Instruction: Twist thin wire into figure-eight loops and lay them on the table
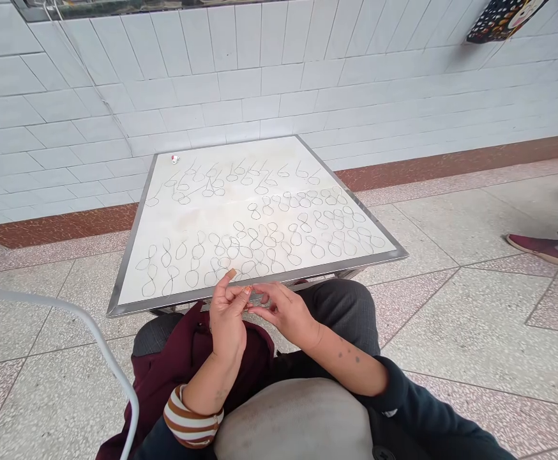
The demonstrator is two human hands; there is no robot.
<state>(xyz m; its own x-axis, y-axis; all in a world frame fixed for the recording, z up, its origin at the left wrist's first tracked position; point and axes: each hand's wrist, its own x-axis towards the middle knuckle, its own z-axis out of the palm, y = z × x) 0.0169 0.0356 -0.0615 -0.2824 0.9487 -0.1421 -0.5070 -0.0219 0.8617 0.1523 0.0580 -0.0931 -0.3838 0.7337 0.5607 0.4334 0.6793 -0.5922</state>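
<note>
My left hand (228, 319) and my right hand (291, 313) meet just in front of the near edge of a white table (212, 217) with a grey metal rim. Thumb and fingers of the left hand are pinched together. The right hand's thumb and fingers close in towards the left fingertips. Whatever is between them is too small and thin to make out. Many thin dark wire pieces bent into loops (234, 248) lie over the near half and right side of the table. Farther back lie wire pieces with one loop and straight ends (212, 190).
A small red-and-white object (175, 160) sits at the table's far left corner. Behind the table stands a white tiled wall (241, 83). A pale curved tube (99, 338) rises at my left. A person's maroon shoe (540, 248) is on the floor at right.
</note>
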